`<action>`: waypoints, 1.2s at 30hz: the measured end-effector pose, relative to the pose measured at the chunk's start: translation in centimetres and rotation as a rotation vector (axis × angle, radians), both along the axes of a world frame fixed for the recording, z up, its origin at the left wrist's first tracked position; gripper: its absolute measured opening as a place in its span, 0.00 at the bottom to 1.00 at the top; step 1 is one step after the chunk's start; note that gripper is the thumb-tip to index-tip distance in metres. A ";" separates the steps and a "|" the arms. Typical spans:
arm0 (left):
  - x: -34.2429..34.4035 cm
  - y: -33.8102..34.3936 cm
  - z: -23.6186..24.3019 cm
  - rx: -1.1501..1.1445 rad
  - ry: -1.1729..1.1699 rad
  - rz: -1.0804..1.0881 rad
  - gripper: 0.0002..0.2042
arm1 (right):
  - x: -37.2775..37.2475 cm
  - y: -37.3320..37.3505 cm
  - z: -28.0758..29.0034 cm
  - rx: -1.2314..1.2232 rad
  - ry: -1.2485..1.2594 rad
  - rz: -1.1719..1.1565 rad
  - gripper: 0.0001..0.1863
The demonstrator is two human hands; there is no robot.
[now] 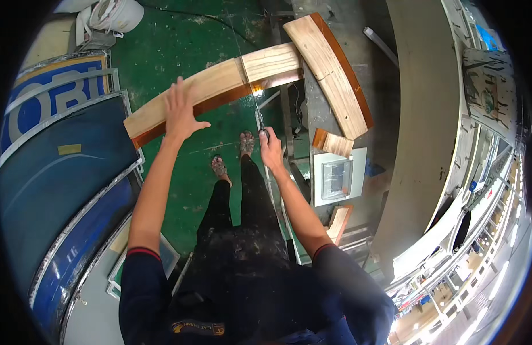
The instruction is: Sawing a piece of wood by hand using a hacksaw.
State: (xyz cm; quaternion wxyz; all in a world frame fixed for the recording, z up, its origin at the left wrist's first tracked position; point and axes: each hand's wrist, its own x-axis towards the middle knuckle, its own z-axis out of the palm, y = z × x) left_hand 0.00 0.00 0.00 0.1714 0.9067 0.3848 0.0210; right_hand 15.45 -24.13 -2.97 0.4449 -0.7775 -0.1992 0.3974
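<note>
At about nine o'clock in the view lie large blue curved panels (64, 172) with metal rims, resting on the green floor (179, 34).

Toward eleven o'clock, the left hand (179, 112) lies open, fingers spread, palm flat on a long curved wooden piece (214, 89). This piece has a pale top face and a darker reddish-brown edge. Its long axis runs from the lower left, near ten o'clock, up to the right toward twelve o'clock, bowing gently upward. The end under the left hand hangs out over the floor, while the other end reaches the grey surface (317, 115).

Just right of centre, the right hand (270, 146) is closed around the handle of a slim tool (259, 118), whose tip points up at the lower edge of the wood, where a small bright glint shows. What kind of tool it is cannot be told.

As a judgement, the work looks midway: a seam already crosses the piece near twelve o'clock, and the tool sits at that joint.

At one o'clock a second curved wooden piece (332, 75) lies on the surface, slanting down to the right, with a small wood block (333, 142) and a white box-like item (337, 178) below it.
</note>
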 end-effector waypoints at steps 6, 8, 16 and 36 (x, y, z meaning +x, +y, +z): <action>1.6 2.2 -1.0 0.066 0.289 -0.195 0.63 | 0.0 -1.1 -1.2 -0.016 -0.111 0.014 0.12; 1.7 3.3 0.1 0.036 0.173 -0.256 0.62 | 0.7 -0.9 -2.0 -0.073 -0.185 0.033 0.11; 13.0 5.3 9.9 0.181 -0.017 -0.390 0.60 | 1.8 -2.1 -3.6 -0.060 -0.162 -0.028 0.10; 17.0 4.7 -3.7 0.227 -0.644 0.304 0.15 | 1.3 -1.2 -2.7 0.030 -0.013 -0.020 0.14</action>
